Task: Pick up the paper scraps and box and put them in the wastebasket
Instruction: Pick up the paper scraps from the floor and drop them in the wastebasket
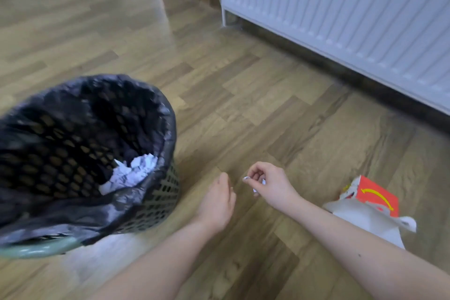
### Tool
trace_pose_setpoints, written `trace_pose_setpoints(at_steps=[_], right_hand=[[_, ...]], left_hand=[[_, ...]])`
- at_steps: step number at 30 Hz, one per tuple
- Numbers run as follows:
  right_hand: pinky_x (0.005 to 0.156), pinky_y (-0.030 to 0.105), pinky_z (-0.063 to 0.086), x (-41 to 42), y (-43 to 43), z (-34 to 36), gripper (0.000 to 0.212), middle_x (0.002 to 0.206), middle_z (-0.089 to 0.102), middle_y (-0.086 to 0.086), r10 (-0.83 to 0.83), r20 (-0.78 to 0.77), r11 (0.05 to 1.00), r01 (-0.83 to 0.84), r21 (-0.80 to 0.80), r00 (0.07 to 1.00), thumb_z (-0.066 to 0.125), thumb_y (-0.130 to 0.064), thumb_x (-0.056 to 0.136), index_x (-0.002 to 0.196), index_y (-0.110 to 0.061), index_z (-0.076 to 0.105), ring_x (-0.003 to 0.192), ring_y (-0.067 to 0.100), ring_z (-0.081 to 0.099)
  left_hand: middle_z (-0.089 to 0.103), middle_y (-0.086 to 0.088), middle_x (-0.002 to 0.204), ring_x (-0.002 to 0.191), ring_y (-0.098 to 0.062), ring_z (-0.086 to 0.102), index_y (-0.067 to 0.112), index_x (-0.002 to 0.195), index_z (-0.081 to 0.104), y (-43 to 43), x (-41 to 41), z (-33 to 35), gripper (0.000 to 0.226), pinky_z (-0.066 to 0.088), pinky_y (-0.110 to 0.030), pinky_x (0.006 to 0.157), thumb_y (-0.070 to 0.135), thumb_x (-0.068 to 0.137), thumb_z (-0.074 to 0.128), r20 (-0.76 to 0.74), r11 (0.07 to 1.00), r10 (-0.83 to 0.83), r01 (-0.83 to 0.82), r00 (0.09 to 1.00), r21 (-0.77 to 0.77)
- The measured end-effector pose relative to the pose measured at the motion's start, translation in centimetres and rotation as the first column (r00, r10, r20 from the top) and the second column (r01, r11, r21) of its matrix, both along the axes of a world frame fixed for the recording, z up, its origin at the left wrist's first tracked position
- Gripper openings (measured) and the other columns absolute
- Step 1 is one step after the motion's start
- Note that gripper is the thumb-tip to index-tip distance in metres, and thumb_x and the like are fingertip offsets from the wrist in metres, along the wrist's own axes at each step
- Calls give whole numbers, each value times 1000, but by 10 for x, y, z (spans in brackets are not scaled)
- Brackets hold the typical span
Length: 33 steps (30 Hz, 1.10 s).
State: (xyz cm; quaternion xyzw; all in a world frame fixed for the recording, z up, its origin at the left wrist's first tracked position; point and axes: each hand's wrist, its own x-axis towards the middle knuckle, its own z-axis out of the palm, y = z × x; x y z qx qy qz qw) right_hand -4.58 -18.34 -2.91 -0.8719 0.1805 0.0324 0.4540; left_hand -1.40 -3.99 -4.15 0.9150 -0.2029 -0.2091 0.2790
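The right hand (265, 182) is curled up, and its fingers (253, 174) pinch a small white paper scrap (258, 186) that peeks out under the palm. The wastebasket (155, 200) stands to the left of that hand, on the far side of the left hand (219, 202), so the scrap has to travel left and a little up to get over the rim. The basket is green with holes in its wall, has a black bag (73, 217) folded over the top, and already holds crumpled white paper (131, 173) at the bottom. The left hand is nearer to the basket, just beside its wall, but it holds nothing; its fingers are loosely bent and it rests low near the wooden floor (243, 80). The red and white box (375, 196) lies on the floor to the right, behind the right forearm and well apart from the basket. Its long side runs from near the right wrist off toward the lower right, and the right hand is the nearer one for it. The forearm covers part of the box, so I cannot tell its full shape or whether more scraps lie under it. The whole view is blurry, and the scrap is mostly hidden in the hand. A white radiator (353, 7) runs along the far wall.
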Motion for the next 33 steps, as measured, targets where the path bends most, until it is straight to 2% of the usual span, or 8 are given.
trace_pose_setpoints(at_steps=[4, 12, 16, 17, 19, 24, 28, 33], right_hand=[[47, 7, 43, 17, 20, 70, 12, 63, 55, 2, -56, 171, 984, 26, 177, 984, 67, -5, 79, 71, -10, 60, 45, 1, 52], [58, 19, 54, 63, 111, 202, 23, 65, 59, -2, -90, 496, 877, -168, 451, 863, 62, -1, 83, 71, -20, 58, 60, 7, 57], [74, 36, 60, 86, 174, 213, 12, 76, 62, 1, 75, 409, 892, -245, 380, 909, 60, -8, 85, 79, -18, 60, 68, 6, 61], [79, 36, 57, 90, 182, 210, 6, 85, 64, -1, 148, 344, 914, -261, 310, 927, 60, -13, 86, 87, -19, 61, 77, 9, 62], [85, 28, 48, 93, 196, 202, 21, 111, 60, -4, 297, 189, 929, -329, 169, 936, 59, -23, 86, 107, -22, 58, 99, 11, 57], [92, 27, 43, 85, 198, 197, 36, 131, 54, -5, 364, 128, 929, -369, 16, 923, 59, -24, 86, 122, -25, 53, 118, 13, 50], [98, 34, 46, 81, 176, 199, 33, 125, 59, -7, 330, 204, 942, -336, -7, 922, 62, -19, 85, 117, -25, 57, 115, 13, 53], [70, 22, 47, 77, 150, 206, 6, 83, 71, -7, 167, 351, 982, -186, 21, 921, 71, -19, 77, 75, -24, 68, 77, 7, 62]], left_hand=[[39, 3, 65, 59, -17, 38, 11, 84, 29, 3, -4, 78, 13, 27, -29, 60, 8, 90, 39, 8, 959, 80, -74, 997, -274], [48, 12, 67, 61, 6, 49, 27, 83, 40, 83, 26, 229, 21, 37, -8, 59, 9, 91, 37, 275, 829, 274, -81, 922, -554], [49, 9, 71, 70, -1, 47, 28, 72, 43, 155, 54, 240, 25, 36, -9, 64, 7, 82, 35, 358, 858, 400, -207, 844, -470], [49, 8, 72, 70, -4, 47, 26, 72, 44, 166, 57, 235, 25, 35, -13, 63, 6, 85, 36, 346, 865, 433, -274, 832, -421], [51, 0, 81, 76, -15, 49, 21, 78, 49, 188, 62, 220, 18, 36, -25, 65, 13, 91, 40, 279, 856, 496, -409, 822, -317], [43, -3, 135, 125, -22, 44, 17, 106, 61, 206, 67, 181, 34, 37, -42, 105, 41, 92, 41, 122, 873, 487, -478, 865, -93], [47, 0, 131, 121, -19, 47, 21, 111, 58, 193, 65, 177, 31, 37, -45, 106, 40, 92, 42, 115, 892, 449, -435, 886, -126], [52, 10, 118, 116, -11, 48, 25, 107, 58, 172, 64, 191, 21, 40, -39, 103, 34, 89, 52, 180, 914, 359, -306, 916, -266]])
